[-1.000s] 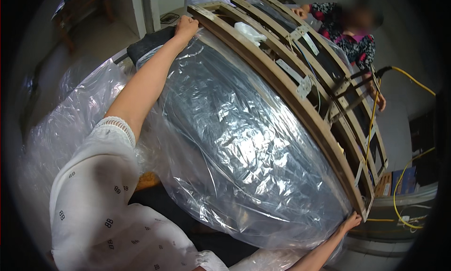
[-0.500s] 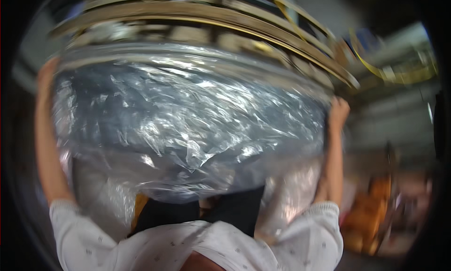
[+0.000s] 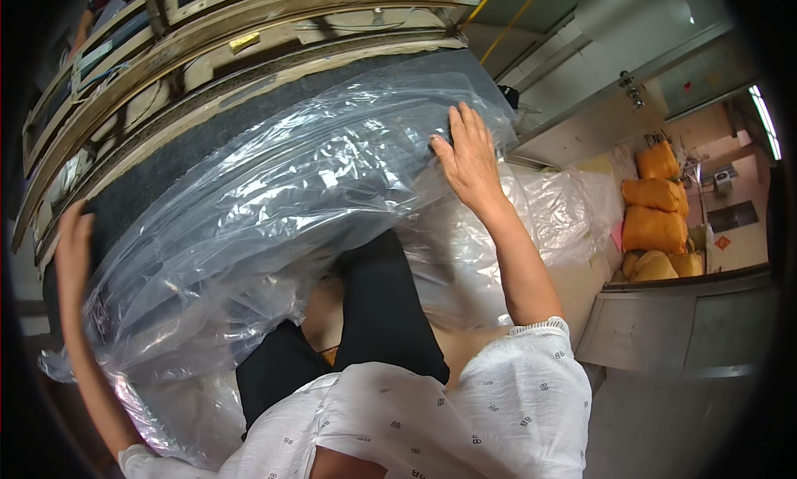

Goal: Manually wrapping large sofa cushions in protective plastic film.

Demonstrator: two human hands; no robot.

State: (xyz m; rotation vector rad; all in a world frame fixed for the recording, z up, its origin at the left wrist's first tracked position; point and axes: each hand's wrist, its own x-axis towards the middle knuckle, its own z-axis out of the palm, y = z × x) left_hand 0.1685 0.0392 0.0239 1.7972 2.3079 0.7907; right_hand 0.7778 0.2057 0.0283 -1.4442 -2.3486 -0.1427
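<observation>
I am bracing the plastic-wrapped frame (image 3: 274,180): left hand (image 3: 73,238) gripping its left edge, right hand (image 3: 466,157) pressing flat, fingers spread, steadying it.

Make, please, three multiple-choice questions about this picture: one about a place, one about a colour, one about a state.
1. Where does the right hand lie?
A. on the clear plastic wrap, near the right end of the dark panel
B. on the orange sacks
C. on the grey counter

2. What colour are the full sacks at the right?
A. blue
B. orange
C. white

3. In what state is the plastic wrap?
A. folded into a neat square
B. rolled on a tube
C. loose and wrinkled over the dark panel

Answers: 1 A, the palm lies flat on the wrap at that end, while the left hand grips the other end. 2 B, they are stacked, orange, beside the counter. 3 C, creases and shiny folds cover the wrap, and it hangs below the panel.
</observation>
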